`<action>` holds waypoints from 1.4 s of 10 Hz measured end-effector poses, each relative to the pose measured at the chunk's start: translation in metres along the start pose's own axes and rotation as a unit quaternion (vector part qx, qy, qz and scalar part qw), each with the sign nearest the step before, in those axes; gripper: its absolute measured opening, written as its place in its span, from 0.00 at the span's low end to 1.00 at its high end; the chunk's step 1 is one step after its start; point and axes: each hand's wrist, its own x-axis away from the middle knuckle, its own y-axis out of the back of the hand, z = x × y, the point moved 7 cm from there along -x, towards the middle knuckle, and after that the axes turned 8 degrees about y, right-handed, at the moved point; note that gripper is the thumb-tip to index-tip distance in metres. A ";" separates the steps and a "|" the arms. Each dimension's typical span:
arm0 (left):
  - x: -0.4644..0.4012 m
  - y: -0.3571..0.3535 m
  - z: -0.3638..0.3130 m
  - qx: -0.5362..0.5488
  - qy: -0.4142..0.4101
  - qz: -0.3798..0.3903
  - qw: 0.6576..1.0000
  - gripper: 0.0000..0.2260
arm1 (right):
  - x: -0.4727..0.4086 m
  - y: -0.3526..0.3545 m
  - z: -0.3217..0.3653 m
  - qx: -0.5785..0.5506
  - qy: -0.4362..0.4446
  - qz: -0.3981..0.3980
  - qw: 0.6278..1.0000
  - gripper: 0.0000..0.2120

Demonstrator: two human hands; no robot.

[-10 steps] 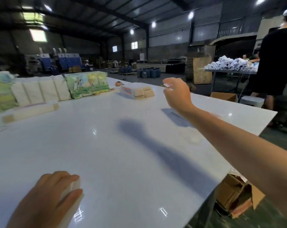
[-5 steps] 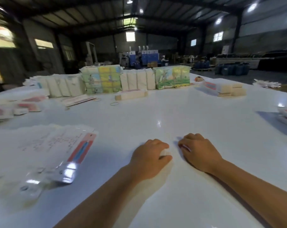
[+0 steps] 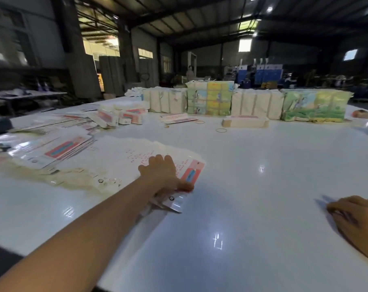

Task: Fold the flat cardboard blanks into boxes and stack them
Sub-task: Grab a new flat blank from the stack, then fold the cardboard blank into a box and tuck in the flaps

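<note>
A fanned pile of flat cardboard blanks (image 3: 119, 163), white with pink and blue print, lies on the white table (image 3: 242, 186) at the left. My left hand (image 3: 162, 173) reaches onto the pile's right end and grips the top blank (image 3: 192, 172), thumb at its near edge. My right hand (image 3: 355, 220) rests on the table at the lower right, blurred, fingers loosely curled, with nothing visible in it. Folded boxes (image 3: 124, 115) lie heaped farther back on the left. One long folded box (image 3: 245, 121) lies alone near the middle back.
Wrapped packs (image 3: 210, 98) stand in a row along the table's far side. More flat blanks (image 3: 52, 148) spread toward the left edge. Rubber bands (image 3: 221, 130) lie near the lone box. A person stands far back in the hall.
The view has swung left. My left hand has left the spot beside my right hand and reached out onto the blank pile. My right hand now sits far right.
</note>
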 end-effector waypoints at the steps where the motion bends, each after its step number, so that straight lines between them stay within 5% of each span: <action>1: -0.007 -0.002 -0.004 0.034 0.010 0.019 0.999 0.46 | 0.000 -0.008 -0.016 -0.002 0.008 0.025 1.000 0.17; 2: -0.014 0.000 -0.004 0.104 0.020 0.087 0.991 0.34 | 0.013 0.016 -0.023 0.053 -0.001 0.049 0.997 0.10; 4: -0.027 0.016 0.011 0.275 0.065 0.103 0.954 0.18 | 0.004 0.006 -0.003 0.131 0.071 -0.021 0.989 0.09; 5: -0.025 0.034 0.015 0.298 0.066 0.098 0.947 0.12 | 0.012 0.033 0.028 0.086 0.094 -0.051 0.991 0.10; 6: -0.009 0.053 -0.005 0.331 0.016 0.109 0.937 0.07 | 0.024 0.045 0.053 0.084 0.080 -0.017 0.993 0.08; 8: 0.065 0.039 -0.114 0.355 -0.151 0.181 0.905 0.13 | 0.026 0.054 0.071 0.074 0.062 -0.003 0.995 0.10; 9: 0.096 0.023 -0.158 0.346 -0.230 0.155 0.896 0.12 | 0.027 0.064 0.065 -0.063 -0.012 -0.039 0.997 0.11; 10: 0.109 0.005 -0.175 0.313 -0.293 0.126 0.895 0.08 | 0.031 0.070 0.056 -0.454 -0.136 -0.105 0.874 0.14; 11: 0.109 -0.004 -0.174 0.325 -0.315 0.119 0.884 0.10 | 0.034 0.060 0.069 -0.687 -0.195 -0.046 0.699 0.13; 12: 0.110 -0.003 -0.172 0.328 -0.332 0.077 0.881 0.12 | 0.035 0.056 0.080 -0.665 -0.160 0.027 0.729 0.10; 13: 0.125 -0.001 -0.180 0.200 -0.396 -0.036 0.896 0.19 | 0.034 0.053 0.082 -0.615 -0.130 0.043 0.777 0.09; 14: 0.147 -0.005 -0.192 0.124 -0.442 -0.086 0.884 0.40 | 0.034 0.054 0.086 -0.604 -0.092 0.052 0.790 0.09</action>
